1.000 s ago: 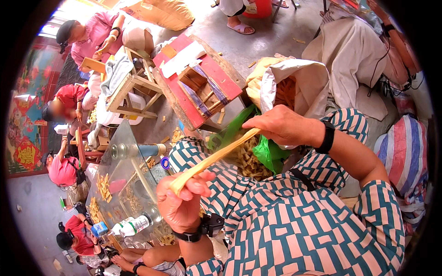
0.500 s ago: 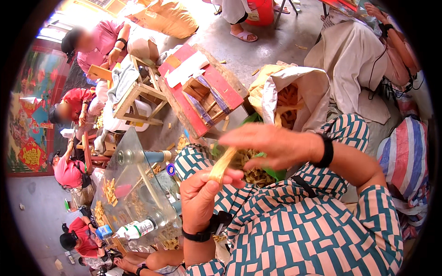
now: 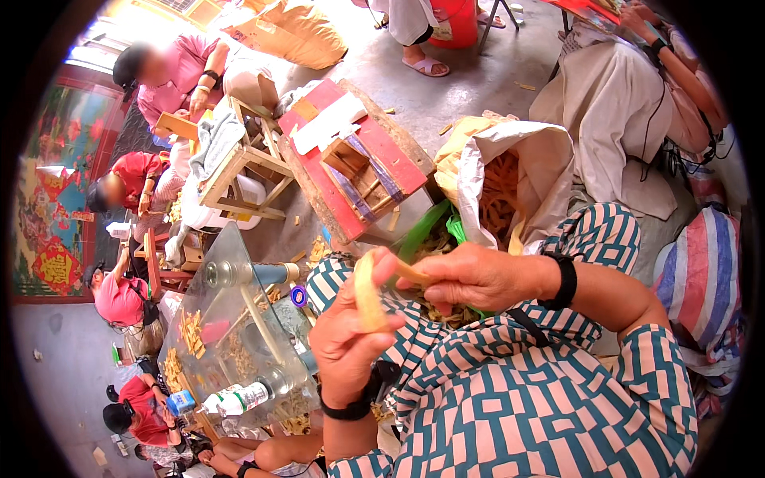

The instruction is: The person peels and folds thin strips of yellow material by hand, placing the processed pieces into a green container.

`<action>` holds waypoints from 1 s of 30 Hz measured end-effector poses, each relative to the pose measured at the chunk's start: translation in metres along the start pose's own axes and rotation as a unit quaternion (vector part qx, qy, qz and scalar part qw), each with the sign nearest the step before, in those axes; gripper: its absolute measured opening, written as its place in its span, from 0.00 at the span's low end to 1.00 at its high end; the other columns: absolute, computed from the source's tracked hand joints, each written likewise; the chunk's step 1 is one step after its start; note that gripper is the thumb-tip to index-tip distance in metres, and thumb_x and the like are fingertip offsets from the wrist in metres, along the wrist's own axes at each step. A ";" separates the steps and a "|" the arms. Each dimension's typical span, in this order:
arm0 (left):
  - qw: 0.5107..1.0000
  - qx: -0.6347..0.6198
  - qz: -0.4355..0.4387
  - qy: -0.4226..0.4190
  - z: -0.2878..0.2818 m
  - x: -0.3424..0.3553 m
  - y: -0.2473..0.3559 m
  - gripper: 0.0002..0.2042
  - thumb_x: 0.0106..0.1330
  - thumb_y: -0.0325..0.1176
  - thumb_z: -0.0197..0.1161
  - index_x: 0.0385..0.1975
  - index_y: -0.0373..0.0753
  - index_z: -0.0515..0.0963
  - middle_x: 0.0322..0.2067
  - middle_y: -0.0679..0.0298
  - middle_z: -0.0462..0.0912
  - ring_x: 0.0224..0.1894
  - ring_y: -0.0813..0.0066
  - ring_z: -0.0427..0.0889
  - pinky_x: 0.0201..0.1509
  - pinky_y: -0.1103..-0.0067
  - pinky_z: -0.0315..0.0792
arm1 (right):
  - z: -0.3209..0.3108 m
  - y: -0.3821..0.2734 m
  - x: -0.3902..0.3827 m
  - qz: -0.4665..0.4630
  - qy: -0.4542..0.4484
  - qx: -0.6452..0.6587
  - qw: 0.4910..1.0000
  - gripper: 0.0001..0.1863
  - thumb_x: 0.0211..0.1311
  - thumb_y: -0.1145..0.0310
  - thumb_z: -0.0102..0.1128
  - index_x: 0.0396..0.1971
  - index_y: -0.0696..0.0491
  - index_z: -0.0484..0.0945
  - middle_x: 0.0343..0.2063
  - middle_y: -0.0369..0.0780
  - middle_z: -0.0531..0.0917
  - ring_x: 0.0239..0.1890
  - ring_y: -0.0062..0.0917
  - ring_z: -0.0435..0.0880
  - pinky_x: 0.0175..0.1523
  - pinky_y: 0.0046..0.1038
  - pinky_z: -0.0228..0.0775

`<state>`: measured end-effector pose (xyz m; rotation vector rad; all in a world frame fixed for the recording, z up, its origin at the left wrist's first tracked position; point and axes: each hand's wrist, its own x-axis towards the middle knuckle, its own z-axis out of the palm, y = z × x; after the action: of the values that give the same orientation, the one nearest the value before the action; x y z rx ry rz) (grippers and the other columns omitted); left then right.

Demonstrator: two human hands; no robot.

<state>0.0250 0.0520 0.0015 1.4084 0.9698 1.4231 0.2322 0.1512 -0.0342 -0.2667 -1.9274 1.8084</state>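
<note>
A pale yellow flat strip (image 3: pixel 368 296) is looped over the fingers of my left hand (image 3: pixel 341 350), which is closed on it. My right hand (image 3: pixel 482 277) pinches the strip's other end, so the band spans between both hands above my lap. Behind my hands, a green plastic bag (image 3: pixel 433 227) holds a heap of similar curled pieces, partly covered by my right hand. Just beyond my right wrist stands an open white paper sack (image 3: pixel 550 163) with orange-brown strips (image 3: pixel 500 187) inside.
A glass-topped table (image 3: pixel 231 275) on the left carries strip piles and a white-green bottle (image 3: pixel 239 398). Ahead stands a red-topped bench (image 3: pixel 315 103) with a wooden frame (image 3: pixel 344 155). A striped woven bag (image 3: pixel 697 271) lies at right. Several people sit around.
My right hand has dropped from above the strip and now pinches its end. The strip has gone from hanging upright to bent around my left fingers.
</note>
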 end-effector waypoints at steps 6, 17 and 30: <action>0.855 0.480 0.172 -0.097 0.015 0.015 0.000 0.10 0.51 0.31 0.72 0.33 0.41 0.83 0.47 0.61 0.82 0.52 0.59 0.78 0.60 0.64 0.70 | -0.004 -0.007 -0.001 0.105 -0.099 0.208 0.967 0.19 0.78 0.55 0.45 0.36 0.56 0.75 0.20 0.32 0.74 0.23 0.14 0.74 0.27 0.18 0.64; 0.820 0.541 0.158 -0.098 0.024 0.004 -0.004 0.10 0.48 0.29 0.74 0.31 0.43 0.84 0.36 0.64 0.78 0.36 0.68 0.78 0.34 0.74 0.74 | -0.001 -0.015 -0.003 0.234 0.012 0.293 0.927 0.13 0.71 0.61 0.58 0.35 0.56 0.82 0.22 0.30 0.78 0.18 0.09 0.72 0.22 0.12 0.56; 0.747 0.623 0.208 0.104 0.018 0.002 -0.013 0.07 0.61 0.29 0.64 0.38 0.46 0.84 0.57 0.56 0.78 0.65 0.49 0.66 0.72 0.47 0.46 | 0.003 -0.011 0.016 0.179 0.037 0.454 0.872 0.06 0.62 0.71 0.63 0.36 0.54 0.75 0.20 0.28 0.71 0.16 0.10 0.61 0.21 0.16 0.49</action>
<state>0.0441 0.0570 -0.0093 2.5745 2.0608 1.2013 0.2190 0.1543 -0.0199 -0.3614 -0.8232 2.6705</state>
